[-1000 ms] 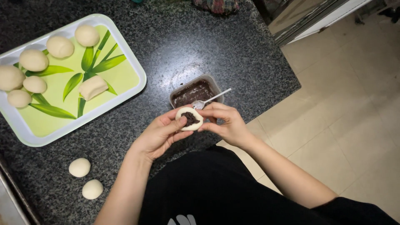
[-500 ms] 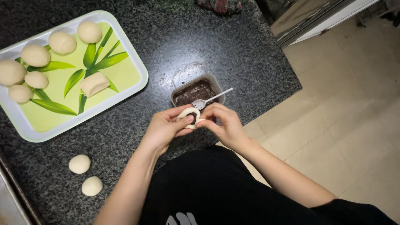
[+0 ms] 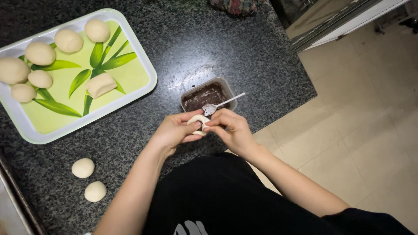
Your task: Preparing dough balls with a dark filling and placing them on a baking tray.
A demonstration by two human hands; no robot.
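My left hand [image 3: 173, 130] and my right hand [image 3: 230, 129] meet above the near edge of a dark speckled stone counter [image 3: 191, 48]. Between their fingertips they pinch a small white dough wrapper [image 3: 198, 121], folded up around a dark filling that shows only through a small gap. Just behind the hands stands a clear plastic tub of dark brown paste [image 3: 208, 95], with a metal spoon [image 3: 221, 104] resting across its rim, bowl toward me.
A white-rimmed green tray with a leaf pattern [image 3: 130, 74] sits at the back left, holding several pale dough balls [image 3: 40, 53]. Two more dough balls [image 3: 82, 168] lie on the counter at front left. Beige floor tiles [image 3: 361, 130] lie to the right.
The dough wrapper lay open with the dark filling showing; now both hands have folded its edges up and nearly closed it. The hands stayed in place.
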